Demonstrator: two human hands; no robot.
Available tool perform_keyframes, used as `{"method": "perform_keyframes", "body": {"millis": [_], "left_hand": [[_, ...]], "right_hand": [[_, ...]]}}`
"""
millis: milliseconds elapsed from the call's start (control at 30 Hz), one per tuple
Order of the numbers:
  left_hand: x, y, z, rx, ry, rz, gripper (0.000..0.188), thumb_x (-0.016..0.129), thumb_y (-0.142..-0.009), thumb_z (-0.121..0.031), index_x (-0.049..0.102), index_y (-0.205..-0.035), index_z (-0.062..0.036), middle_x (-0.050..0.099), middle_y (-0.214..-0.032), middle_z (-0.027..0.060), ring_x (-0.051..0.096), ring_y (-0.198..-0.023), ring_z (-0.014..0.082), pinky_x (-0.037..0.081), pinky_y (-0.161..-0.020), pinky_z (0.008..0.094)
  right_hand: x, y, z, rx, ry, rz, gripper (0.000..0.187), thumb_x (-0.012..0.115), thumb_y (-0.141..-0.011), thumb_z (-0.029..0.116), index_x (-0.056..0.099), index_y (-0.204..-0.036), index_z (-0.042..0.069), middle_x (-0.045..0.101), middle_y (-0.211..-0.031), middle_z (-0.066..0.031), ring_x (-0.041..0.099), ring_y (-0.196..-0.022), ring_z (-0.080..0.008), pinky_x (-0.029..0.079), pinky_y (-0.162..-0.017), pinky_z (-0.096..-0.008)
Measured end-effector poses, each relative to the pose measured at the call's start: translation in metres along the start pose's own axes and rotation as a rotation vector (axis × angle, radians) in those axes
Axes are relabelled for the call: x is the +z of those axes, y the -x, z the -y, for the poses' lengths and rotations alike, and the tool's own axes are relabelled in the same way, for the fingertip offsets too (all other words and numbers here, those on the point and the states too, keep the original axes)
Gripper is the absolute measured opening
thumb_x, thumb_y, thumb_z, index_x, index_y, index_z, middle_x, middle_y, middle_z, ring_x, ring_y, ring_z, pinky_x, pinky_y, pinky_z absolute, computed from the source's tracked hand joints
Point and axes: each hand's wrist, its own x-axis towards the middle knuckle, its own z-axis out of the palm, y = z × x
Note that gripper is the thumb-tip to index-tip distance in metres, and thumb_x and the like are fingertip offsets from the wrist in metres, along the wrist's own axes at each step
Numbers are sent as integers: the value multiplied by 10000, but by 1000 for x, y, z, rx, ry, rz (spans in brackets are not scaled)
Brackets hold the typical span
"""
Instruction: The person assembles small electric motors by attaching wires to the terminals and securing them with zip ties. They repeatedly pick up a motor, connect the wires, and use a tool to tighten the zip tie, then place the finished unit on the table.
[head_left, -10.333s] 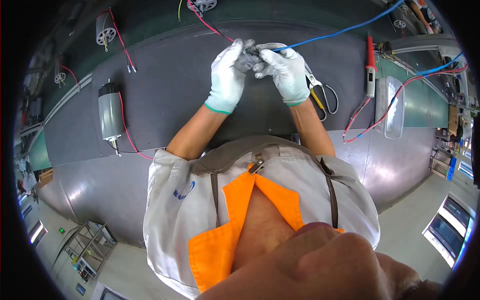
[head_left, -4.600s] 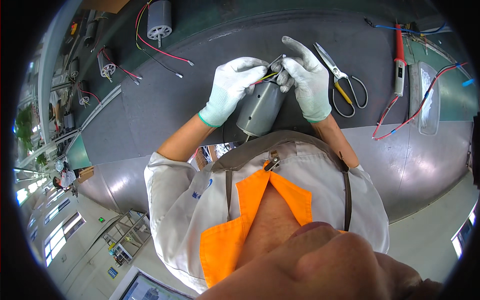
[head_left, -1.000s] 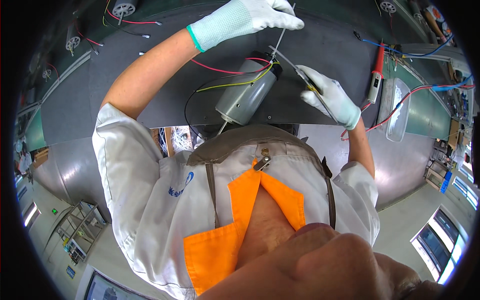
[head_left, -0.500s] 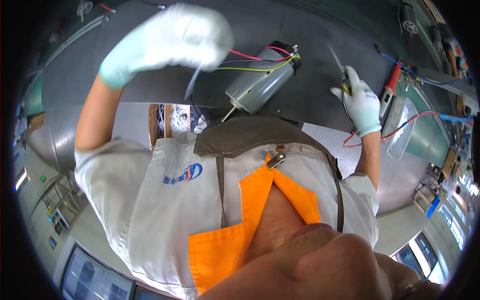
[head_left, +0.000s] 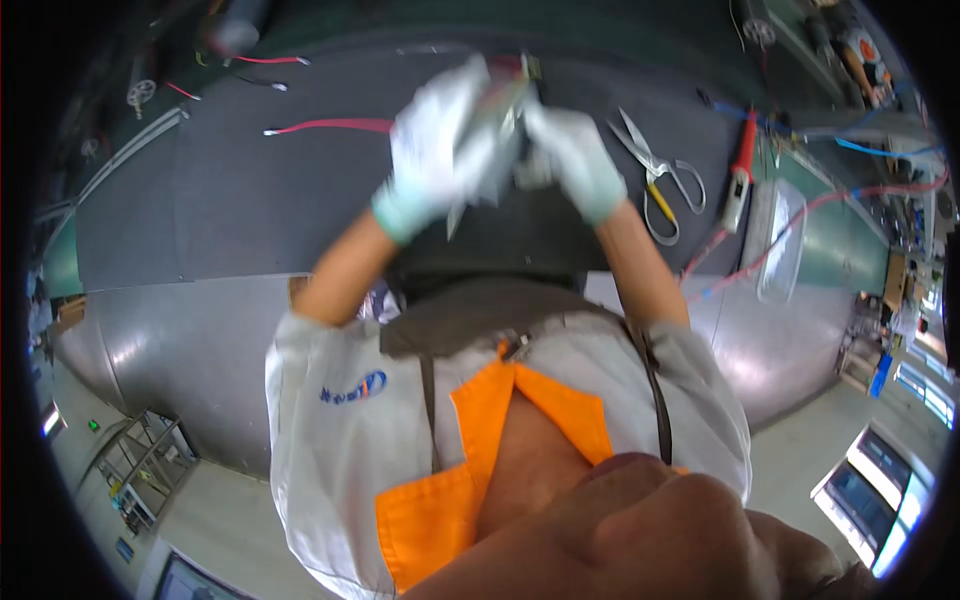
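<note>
A grey cylindrical motor (head_left: 503,155) is between my two gloved hands over the dark table mat, smeared by motion. My left hand (head_left: 432,145) is closed around its left side. My right hand (head_left: 577,155) comes to its right side near the upper end; its fingertips are too blurred to read. From behind my left hand a red wire (head_left: 335,124) runs out to the left, ending in a small metal terminal. Right of my right hand, scissors (head_left: 655,178) with a yellow piece on one handle lie on the mat with their blades apart.
A red-handled soldering iron (head_left: 742,165) lies right of the scissors, beside a clear tray (head_left: 780,240). Its red cord (head_left: 840,198) loops to the right. Blue wires (head_left: 885,150) are at the far right. Another motor (head_left: 240,22) and loose wires (head_left: 270,60) lie at the far left.
My right hand has let go of the scissors, which now lie on the mat, and moved left to the motor. My left hand has come right onto the motor, which has shifted farther away.
</note>
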Motion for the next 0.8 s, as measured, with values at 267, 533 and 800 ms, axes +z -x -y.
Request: {"method": "perform_keyframes", "body": {"millis": [267, 533, 800], "left_hand": [[-21, -85, 105, -908, 826, 138, 488, 649, -980, -320, 559, -1347, -11, 631, -876, 71, 602, -636, 135, 452, -523, 256], [-29, -1, 13, -1070, 1463, 251, 416, 556, -1050, -263, 576, -1345, 30, 627, -950, 48, 590, -777, 116, 493, -691, 269], [-14, -35, -11, -969, 1513, 464, 463, 618, -1022, -335, 630, -1308, 29, 689, -972, 62, 682, -862, 155, 578, -825, 331]], "right_hand": [[-55, 17, 57, -395, -84, -383, 451, 641, -1014, 239, 584, -1327, -81, 684, -1214, -195, 705, -1052, -245, 589, -911, -369], [-270, 49, 11, -652, -344, -525, 443, 696, -973, 236, 575, -1333, 8, 690, -982, -75, 639, -784, -139, 531, -648, -289], [-62, 36, 19, -9, 354, 149, 311, 655, -991, 266, 719, -1148, 5, 745, -916, -82, 696, -727, -121, 562, -642, -251]]}}
